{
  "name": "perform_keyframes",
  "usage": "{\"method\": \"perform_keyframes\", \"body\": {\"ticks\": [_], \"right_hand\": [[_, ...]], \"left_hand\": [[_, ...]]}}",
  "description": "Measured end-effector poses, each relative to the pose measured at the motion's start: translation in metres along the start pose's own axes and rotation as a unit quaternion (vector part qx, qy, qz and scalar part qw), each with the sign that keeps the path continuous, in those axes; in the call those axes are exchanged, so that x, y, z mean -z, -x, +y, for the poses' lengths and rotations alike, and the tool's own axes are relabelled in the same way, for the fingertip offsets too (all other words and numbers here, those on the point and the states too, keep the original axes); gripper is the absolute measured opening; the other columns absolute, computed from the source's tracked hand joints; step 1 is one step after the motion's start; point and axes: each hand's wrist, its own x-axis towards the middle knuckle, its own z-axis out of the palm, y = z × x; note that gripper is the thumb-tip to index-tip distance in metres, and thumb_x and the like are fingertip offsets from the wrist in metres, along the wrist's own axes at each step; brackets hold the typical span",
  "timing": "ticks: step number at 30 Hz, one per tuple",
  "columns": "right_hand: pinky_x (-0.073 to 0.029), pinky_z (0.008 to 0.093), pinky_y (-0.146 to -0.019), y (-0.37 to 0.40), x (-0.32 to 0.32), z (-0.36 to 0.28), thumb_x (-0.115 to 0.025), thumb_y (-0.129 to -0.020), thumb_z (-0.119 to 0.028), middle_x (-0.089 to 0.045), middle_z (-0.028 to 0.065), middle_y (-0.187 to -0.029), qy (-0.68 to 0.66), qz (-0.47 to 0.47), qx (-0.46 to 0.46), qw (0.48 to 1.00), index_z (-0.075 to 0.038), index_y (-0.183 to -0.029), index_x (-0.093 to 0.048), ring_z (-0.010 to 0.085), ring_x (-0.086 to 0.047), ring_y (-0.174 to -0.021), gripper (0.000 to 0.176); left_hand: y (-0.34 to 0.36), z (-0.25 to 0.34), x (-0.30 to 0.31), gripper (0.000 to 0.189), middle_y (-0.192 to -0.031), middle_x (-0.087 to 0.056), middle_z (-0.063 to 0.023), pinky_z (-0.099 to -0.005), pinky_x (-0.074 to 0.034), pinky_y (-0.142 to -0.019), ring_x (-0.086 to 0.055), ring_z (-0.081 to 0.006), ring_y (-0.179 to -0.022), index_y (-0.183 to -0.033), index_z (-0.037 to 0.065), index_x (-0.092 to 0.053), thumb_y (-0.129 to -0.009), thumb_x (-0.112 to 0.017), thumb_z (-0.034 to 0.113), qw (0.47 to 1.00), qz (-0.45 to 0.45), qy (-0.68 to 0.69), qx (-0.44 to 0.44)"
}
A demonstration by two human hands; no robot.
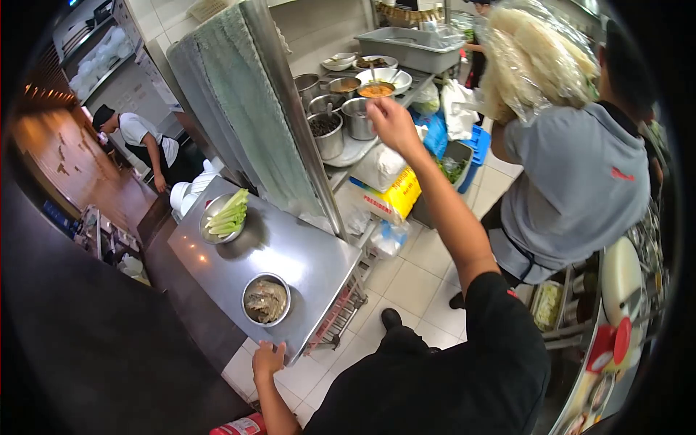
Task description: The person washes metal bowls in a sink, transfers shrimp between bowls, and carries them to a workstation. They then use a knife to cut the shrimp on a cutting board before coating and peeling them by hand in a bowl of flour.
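My right hand (pixel 388 122) is raised, its fingers closed at the near edge of a bowl of orange sauce (pixel 376 90); what they hold, if anything, is hidden. Low at the near corner of the steel table (pixel 308 254), my left hand (pixel 269 357) has its fingers apart and holds nothing. Just beyond it on the table stands a metal bowl with grey, raw-looking food (pixel 266 301). Farther back, a second metal bowl holds cut green stalks (pixel 228 216). Metal pots stand left of my right hand, one with dark contents (pixel 325 130).
A co-worker in a grey shirt (pixel 580 185) stands close at the right, beside large plastic bags of pale food (pixel 536 61). Another person (pixel 141 141) bends at the far left. A yellow bag (pixel 391 197) sits under the shelf. A fire extinguisher (pixel 239 425) is at the bottom.
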Motion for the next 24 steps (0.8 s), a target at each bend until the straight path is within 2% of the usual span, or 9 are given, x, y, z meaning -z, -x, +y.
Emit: {"method": "perform_keyframes", "body": {"ticks": [3,8,9,11,13,16,19,21,24], "right_hand": [[-0.050,0.0431,-0.078,-0.102,-0.031,0.024,-0.053,-0.088,-0.028,-0.064,0.0259,-0.091,0.098,-0.082,-0.027,0.991,0.000,-0.093,-0.065,0.0402,-0.063,-0.086,0.031],[-0.047,0.0440,-0.089,-0.237,-0.132,0.125,-0.053,-0.082,-0.024,-0.061,0.0307,-0.102,0.296,-0.263,-0.008,0.918,0.007,-0.092,-0.066,0.0422,-0.058,-0.104,0.036],[-0.048,0.0432,-0.090,-0.246,-0.137,0.117,-0.052,-0.081,-0.020,-0.061,0.0291,-0.105,0.313,-0.326,-0.061,0.890,0.006,-0.095,-0.067,0.0408,-0.058,-0.106,0.033],[-0.047,0.0427,-0.091,-0.276,-0.182,0.174,-0.054,-0.080,-0.019,-0.061,0.0251,-0.113,0.347,-0.295,-0.020,0.890,0.002,-0.103,-0.066,0.0366,-0.058,-0.110,0.034],[-0.048,0.0424,-0.092,-0.288,-0.197,0.177,-0.055,-0.080,-0.018,-0.060,0.0245,-0.115,0.319,-0.284,-0.015,0.904,0.001,-0.106,-0.066,0.0350,-0.058,-0.111,0.034],[-0.048,0.0403,-0.092,-0.295,-0.203,0.167,-0.057,-0.080,-0.020,-0.061,0.0204,-0.117,0.294,-0.258,-0.105,0.915,-0.003,-0.109,-0.066,0.0317,-0.058,-0.113,0.035],[-0.051,0.0387,-0.086,-0.308,-0.217,0.191,-0.057,-0.080,-0.019,-0.067,0.0147,-0.108,0.334,-0.328,-0.113,0.877,-0.005,-0.105,-0.067,0.0282,-0.064,-0.103,0.030],[-0.056,0.0369,-0.067,-0.327,-0.241,0.226,-0.063,-0.076,-0.019,-0.067,0.0233,-0.094,0.242,-0.382,-0.157,0.878,-0.001,-0.099,-0.068,0.0281,-0.069,-0.076,0.030],[-0.055,0.0356,-0.054,-0.339,-0.258,0.238,-0.062,-0.077,-0.017,-0.066,0.0223,-0.090,0.275,-0.436,-0.196,0.834,0.001,-0.096,-0.068,0.0254,-0.068,-0.065,0.027]], "left_hand": [[0.000,0.012,-0.014,0.070,-0.134,-0.043,-0.0289,-0.0420,-0.037,-0.103,-0.050,-0.0413,-0.117,-0.121,-0.007,-0.053,-0.088,-0.043,0.053,0.994,0.063,0.054,0.071],[-0.012,0.027,-0.031,0.069,-0.137,-0.041,-0.0288,-0.0428,-0.037,-0.103,-0.051,-0.0433,-0.116,-0.126,-0.007,-0.048,-0.091,-0.040,0.052,0.976,0.017,0.133,0.172],[-0.005,0.042,-0.027,0.068,-0.137,-0.040,-0.0284,-0.0428,-0.038,-0.103,-0.051,-0.0433,-0.116,-0.126,-0.007,-0.048,-0.092,-0.039,0.051,0.972,0.049,0.113,0.199],[0.000,0.065,-0.021,0.064,-0.138,-0.040,-0.0268,-0.0437,-0.038,-0.103,-0.052,-0.0425,-0.115,-0.128,-0.005,-0.046,-0.095,-0.036,0.048,0.961,0.078,0.103,0.245],[0.002,0.080,-0.019,0.062,-0.138,-0.040,-0.0269,-0.0438,-0.038,-0.103,-0.051,-0.0428,-0.115,-0.128,-0.005,-0.046,-0.095,-0.035,0.046,0.951,0.102,0.116,0.269],[0.002,0.091,-0.022,0.059,-0.137,-0.040,-0.0274,-0.0436,-0.038,-0.102,-0.052,-0.0429,-0.115,-0.128,-0.004,-0.047,-0.096,-0.035,0.044,0.938,0.125,0.114,0.302],[-0.003,0.088,-0.035,0.057,-0.134,-0.043,-0.0286,-0.0429,-0.039,-0.102,-0.055,-0.0420,-0.111,-0.127,-0.004,-0.047,-0.096,-0.035,0.042,0.935,0.138,0.096,0.314],[-0.005,0.085,-0.042,0.057,-0.131,-0.046,-0.0294,-0.0426,-0.040,-0.101,-0.057,-0.0413,-0.108,-0.126,-0.005,-0.047,-0.096,-0.035,0.042,0.934,0.146,0.090,0.314],[-0.002,0.092,-0.047,0.056,-0.124,-0.051,-0.0302,-0.0431,-0.041,-0.099,-0.060,-0.0401,-0.102,-0.124,-0.007,-0.047,-0.097,-0.035,0.041,0.925,0.180,0.144,0.302]]}}
